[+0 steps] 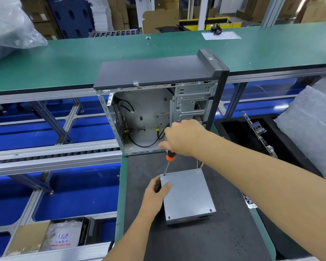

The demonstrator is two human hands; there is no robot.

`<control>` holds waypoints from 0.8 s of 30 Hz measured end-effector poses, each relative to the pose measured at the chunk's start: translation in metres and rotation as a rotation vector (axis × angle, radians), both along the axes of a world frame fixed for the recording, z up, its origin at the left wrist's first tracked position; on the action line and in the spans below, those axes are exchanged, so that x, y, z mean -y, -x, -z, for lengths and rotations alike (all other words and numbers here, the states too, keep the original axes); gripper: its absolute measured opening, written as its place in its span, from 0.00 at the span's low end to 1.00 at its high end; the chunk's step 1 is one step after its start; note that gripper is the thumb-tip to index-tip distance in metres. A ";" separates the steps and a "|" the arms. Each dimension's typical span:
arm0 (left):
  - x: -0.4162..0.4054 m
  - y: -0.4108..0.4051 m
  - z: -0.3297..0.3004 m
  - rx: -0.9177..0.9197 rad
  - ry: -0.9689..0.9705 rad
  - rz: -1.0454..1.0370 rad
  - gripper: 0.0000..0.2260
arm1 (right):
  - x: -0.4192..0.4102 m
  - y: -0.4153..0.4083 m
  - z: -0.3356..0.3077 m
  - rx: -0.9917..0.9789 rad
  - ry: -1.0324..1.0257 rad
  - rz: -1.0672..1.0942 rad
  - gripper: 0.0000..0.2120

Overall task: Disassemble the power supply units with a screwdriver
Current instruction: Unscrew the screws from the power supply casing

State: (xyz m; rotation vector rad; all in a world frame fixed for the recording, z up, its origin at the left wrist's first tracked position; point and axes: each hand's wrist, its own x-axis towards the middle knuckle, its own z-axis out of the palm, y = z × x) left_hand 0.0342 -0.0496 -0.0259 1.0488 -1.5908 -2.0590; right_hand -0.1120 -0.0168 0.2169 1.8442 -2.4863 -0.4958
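Right hand gripping orange-and-black screwdriver, tip set on far-left corner screw of grey power supply unit; left hand clasping unit's left edge, thumb on top. Unit flat on dark mat atop bench, near opened computer case.

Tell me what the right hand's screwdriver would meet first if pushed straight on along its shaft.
The far-left corner screw on the power supply unit: the screwdriver in the right hand appears already seated there.
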 end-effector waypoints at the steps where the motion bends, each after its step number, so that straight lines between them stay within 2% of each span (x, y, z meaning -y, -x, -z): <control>1: 0.000 0.000 0.000 0.000 0.002 0.000 0.17 | 0.000 0.002 0.001 0.044 0.009 -0.016 0.20; 3: 0.000 0.001 0.001 -0.004 0.002 0.007 0.18 | -0.002 0.005 0.003 0.267 0.006 -0.027 0.17; 5: 0.001 0.001 0.000 -0.004 -0.002 0.011 0.19 | -0.003 0.005 0.002 0.438 -0.009 -0.014 0.23; 6: 0.001 0.001 0.000 -0.002 -0.004 0.012 0.19 | -0.003 0.004 0.001 0.435 -0.020 -0.001 0.26; 8: 0.001 0.001 0.001 0.003 0.000 0.010 0.18 | -0.001 0.000 0.001 0.273 -0.036 0.046 0.29; 11: 0.001 0.001 0.002 0.010 0.005 0.013 0.18 | 0.001 -0.003 0.000 0.022 -0.037 0.027 0.25; 14: 0.001 0.000 0.001 0.008 0.003 0.020 0.18 | 0.000 -0.003 0.006 0.117 -0.001 -0.115 0.18; 17: 0.001 0.001 0.000 0.000 0.001 0.018 0.18 | 0.002 -0.002 0.009 0.307 -0.010 -0.104 0.23; 19: 0.000 0.000 -0.001 -0.006 0.005 0.013 0.17 | 0.003 -0.001 0.010 0.341 -0.022 -0.095 0.29; 21: 0.000 0.000 -0.002 -0.010 0.012 0.013 0.17 | 0.002 -0.002 0.009 0.370 0.005 -0.067 0.29; 22: 0.000 0.000 -0.002 -0.008 0.017 0.018 0.17 | 0.001 -0.002 0.008 0.356 0.020 -0.035 0.29; 24: 0.000 0.000 -0.002 -0.001 0.018 0.020 0.17 | -0.001 -0.005 0.004 0.185 0.002 -0.009 0.26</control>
